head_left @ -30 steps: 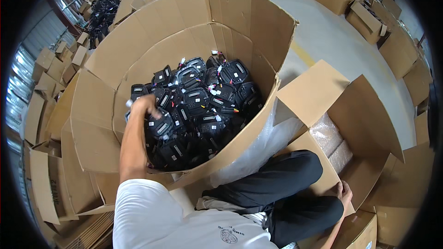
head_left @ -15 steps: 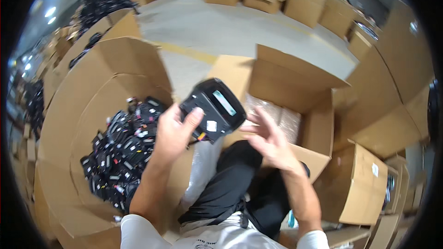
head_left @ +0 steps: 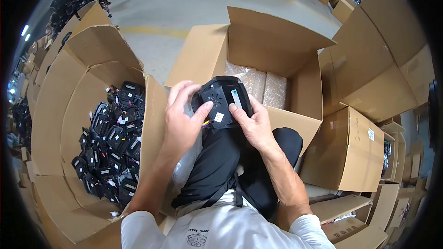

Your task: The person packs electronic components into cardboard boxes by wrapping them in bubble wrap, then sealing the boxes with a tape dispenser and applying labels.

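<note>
A black plastic electronic unit (head_left: 225, 93) with rounded corners is held up over my lap. Its visible face has a round slotted pattern, a small white label and a pale strip, and yellow and red wires show at its lower edge. My left hand (head_left: 179, 119) grips the left side, thumb on the face. On the opposite side my right hand (head_left: 254, 123) is closed round the edge, its thumb beside the pale strip. Fingers behind the unit are hidden. To my left, a big open carton (head_left: 54, 131) holds a pile of similar black units (head_left: 108, 145) with small wire plugs.
Ahead stands an open carton (head_left: 272, 41) with bubble-wrapped packs (head_left: 275, 88) inside. Clear plastic wrap (head_left: 183, 166) lies beside my left leg. A closed carton (head_left: 344, 150) and taller cardboard (head_left: 369, 60) stand on the right. More cartons line the far floor (head_left: 157, 11).
My right hand has come in from the right and taken hold of the unit's right edge. The unit has turned more upright, and the view has shifted.
</note>
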Available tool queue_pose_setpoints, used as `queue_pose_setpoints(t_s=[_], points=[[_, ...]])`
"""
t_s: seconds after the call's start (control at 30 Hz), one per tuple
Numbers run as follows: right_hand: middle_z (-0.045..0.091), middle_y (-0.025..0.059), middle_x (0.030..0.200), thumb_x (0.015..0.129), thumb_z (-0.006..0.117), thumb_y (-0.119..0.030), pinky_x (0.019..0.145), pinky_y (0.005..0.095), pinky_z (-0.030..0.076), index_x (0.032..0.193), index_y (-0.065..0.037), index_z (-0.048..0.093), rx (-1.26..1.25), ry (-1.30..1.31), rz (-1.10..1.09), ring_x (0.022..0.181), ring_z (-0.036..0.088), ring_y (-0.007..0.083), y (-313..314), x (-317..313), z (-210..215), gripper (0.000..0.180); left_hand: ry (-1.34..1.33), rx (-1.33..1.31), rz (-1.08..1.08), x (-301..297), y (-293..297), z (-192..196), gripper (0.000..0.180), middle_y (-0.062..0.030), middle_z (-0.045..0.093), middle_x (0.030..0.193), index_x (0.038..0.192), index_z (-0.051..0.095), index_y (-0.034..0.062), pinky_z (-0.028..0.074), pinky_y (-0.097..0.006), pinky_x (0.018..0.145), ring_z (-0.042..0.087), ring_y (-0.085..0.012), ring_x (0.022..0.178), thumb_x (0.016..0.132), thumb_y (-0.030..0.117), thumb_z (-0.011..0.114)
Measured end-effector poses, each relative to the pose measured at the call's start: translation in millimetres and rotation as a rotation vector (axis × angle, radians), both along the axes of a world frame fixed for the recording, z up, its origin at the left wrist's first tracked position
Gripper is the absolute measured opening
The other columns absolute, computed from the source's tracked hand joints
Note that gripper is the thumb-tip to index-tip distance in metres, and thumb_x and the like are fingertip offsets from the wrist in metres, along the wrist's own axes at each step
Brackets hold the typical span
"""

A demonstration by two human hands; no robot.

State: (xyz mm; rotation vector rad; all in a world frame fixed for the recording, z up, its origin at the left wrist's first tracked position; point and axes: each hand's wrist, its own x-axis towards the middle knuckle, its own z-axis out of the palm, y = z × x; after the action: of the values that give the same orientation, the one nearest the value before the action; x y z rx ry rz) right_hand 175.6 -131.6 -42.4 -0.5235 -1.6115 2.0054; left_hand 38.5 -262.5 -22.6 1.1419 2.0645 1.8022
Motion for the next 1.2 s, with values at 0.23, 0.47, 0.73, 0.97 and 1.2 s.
queue_pose_setpoints(t_s=[0.23,0.47,0.73,0.97,1.2], points=[[0.067,0.0079,0.112,0.098,0.064,-0.014,0.088,0.0264,0.050,0.137,0.005,0.052,0.150,0.007,-0.125,0.100,0.060,0.0108,-6.2,2.9,-6.2,0.045,0.295,-0.023,0.028,33.1,-0.5,-21.4,0.022,-0.0235,0.048,0.140,0.100,0.072,0.0008,0.050,-0.044,0.099,0.054,-0.0388,0.126,0.079,0.001,0.078],[0.069,0.0080,0.101,0.096,0.065,-0.014,0.079,0.0273,0.052,0.133,0.006,0.055,0.258,-0.027,-0.226,0.090,0.060,0.0106,-11.1,4.3,-12.5,0.042,0.287,-0.034,0.022,34.1,1.6,-30.3,0.021,-0.0228,0.042,0.146,0.103,0.074,0.0036,0.052,-0.043,0.096,0.051,-0.0370,0.129,0.082,0.000,0.075],[0.070,0.0084,0.100,0.096,0.066,-0.014,0.077,0.0266,0.052,0.135,0.007,0.053,0.273,-0.059,-0.231,0.087,0.060,0.0101,-11.3,4.3,-14.7,0.046,0.316,-0.001,-0.001,27.3,1.7,-39.1,0.018,-0.0243,0.043,0.144,0.100,0.074,0.0028,0.056,-0.039,0.089,0.052,-0.0373,0.128,0.083,-0.003,0.073],[0.071,0.0092,0.096,0.095,0.067,-0.010,0.075,0.0266,0.052,0.134,0.007,0.053,0.332,-0.061,-0.257,0.085,0.060,0.0093,-15.2,4.4,-11.2,0.045,0.241,0.096,-0.037,25.9,4.2,-44.5,0.016,-0.0248,0.043,0.144,0.098,0.074,0.0024,0.055,-0.040,0.091,0.051,-0.0399,0.129,0.084,-0.005,0.072],[0.071,0.0096,0.094,0.094,0.066,-0.009,0.074,0.0266,0.052,0.133,0.007,0.054,0.394,-0.077,-0.275,0.084,0.060,0.0090,-14.3,5.5,-8.3,0.044,0.203,0.068,0.001,32.9,5.3,-47.4,0.016,-0.0258,0.040,0.145,0.099,0.073,0.0005,0.052,-0.041,0.097,0.052,-0.0397,0.129,0.084,-0.006,0.071]])
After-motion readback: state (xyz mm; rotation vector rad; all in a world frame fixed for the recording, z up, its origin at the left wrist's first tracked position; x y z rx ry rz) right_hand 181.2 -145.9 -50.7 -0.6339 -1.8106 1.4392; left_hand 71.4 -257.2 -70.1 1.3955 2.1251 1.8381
